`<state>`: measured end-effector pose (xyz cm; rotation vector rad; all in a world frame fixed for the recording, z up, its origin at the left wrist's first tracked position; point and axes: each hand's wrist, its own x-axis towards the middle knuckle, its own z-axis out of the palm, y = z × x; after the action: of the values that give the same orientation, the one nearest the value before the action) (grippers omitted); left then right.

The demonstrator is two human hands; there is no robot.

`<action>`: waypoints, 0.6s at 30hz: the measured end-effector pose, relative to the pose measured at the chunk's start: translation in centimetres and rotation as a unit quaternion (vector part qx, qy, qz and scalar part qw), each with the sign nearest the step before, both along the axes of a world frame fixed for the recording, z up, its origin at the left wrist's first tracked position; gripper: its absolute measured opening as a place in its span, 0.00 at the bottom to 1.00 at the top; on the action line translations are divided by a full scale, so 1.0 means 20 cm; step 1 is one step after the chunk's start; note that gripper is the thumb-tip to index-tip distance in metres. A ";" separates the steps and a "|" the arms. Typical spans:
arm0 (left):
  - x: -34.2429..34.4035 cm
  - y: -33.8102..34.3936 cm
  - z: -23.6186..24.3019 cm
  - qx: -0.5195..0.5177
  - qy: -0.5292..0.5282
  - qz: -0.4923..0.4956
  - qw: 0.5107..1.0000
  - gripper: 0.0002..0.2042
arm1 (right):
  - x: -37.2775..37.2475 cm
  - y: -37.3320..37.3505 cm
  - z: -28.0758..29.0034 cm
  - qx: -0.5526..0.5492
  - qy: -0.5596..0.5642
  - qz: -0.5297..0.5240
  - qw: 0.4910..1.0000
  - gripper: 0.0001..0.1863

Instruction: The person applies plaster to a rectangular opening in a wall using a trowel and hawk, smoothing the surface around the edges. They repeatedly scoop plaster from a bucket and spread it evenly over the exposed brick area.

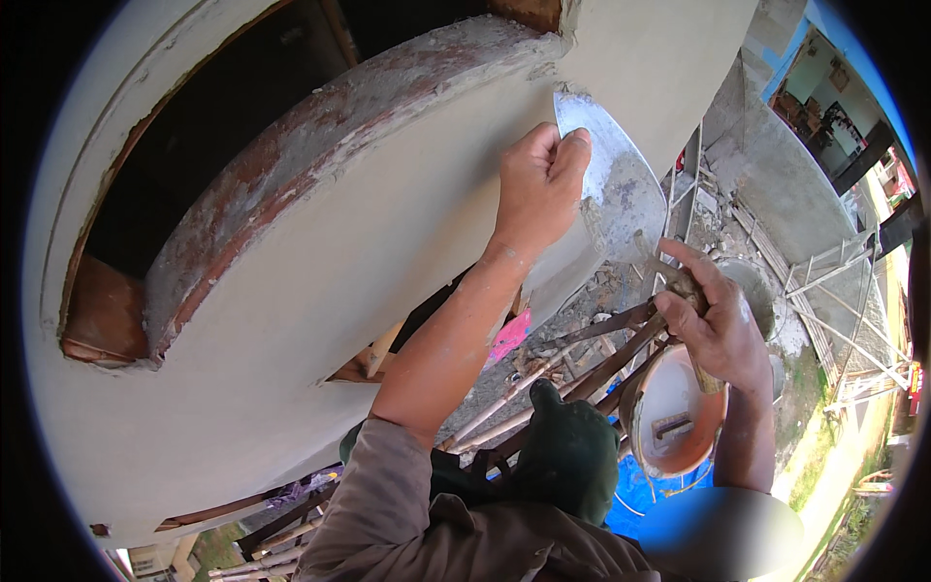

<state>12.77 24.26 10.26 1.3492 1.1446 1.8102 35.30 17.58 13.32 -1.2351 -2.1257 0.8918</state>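
While the left hand (pixel 536 184) presses its fingers onto the blade of the trowel (pixel 606 184), the right hand (pixel 716 325) is closed around the trowel's handle. Its blade tip rests against the lower edge of the curved plastered wall (pixel 320 291), with 1 orange bucket (pixel 674 412) hanging just below the right hand.

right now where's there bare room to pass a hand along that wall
The smooth plaster face is bare below the rough red-brown ledge, left of the left hand. It is crowded by the trowel, where both hands meet; the right hand grips its handle above the orange bucket and scaffold poles.
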 end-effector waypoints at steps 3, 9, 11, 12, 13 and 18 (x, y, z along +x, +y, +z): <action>0.02 0.01 0.00 -0.007 -0.026 -0.013 1.000 0.19 | 0.03 -0.03 0.05 0.038 -0.046 -0.045 0.997 0.20; -0.02 0.04 0.01 0.005 -0.060 -0.039 0.997 0.20 | 0.00 -0.04 0.09 0.097 -0.095 -0.043 0.990 0.25; -0.04 0.05 0.02 0.007 -0.040 -0.024 0.999 0.20 | -0.02 -0.03 0.10 0.093 -0.106 -0.049 0.989 0.26; -0.05 0.05 0.02 0.007 -0.041 -0.026 0.999 0.20 | -0.02 -0.03 0.10 0.092 -0.111 -0.051 0.988 0.26; -0.06 0.05 0.02 0.004 -0.039 -0.025 0.999 0.20 | -0.03 -0.03 0.11 0.091 -0.114 -0.050 0.988 0.26; -0.06 0.04 0.05 -0.004 -0.051 -0.023 0.998 0.20 | -0.07 -0.05 0.19 0.055 -0.122 -0.065 0.989 0.26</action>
<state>11.54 24.98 11.18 1.2541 1.0588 1.8179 33.96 16.53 17.07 -1.4683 -2.2166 0.5854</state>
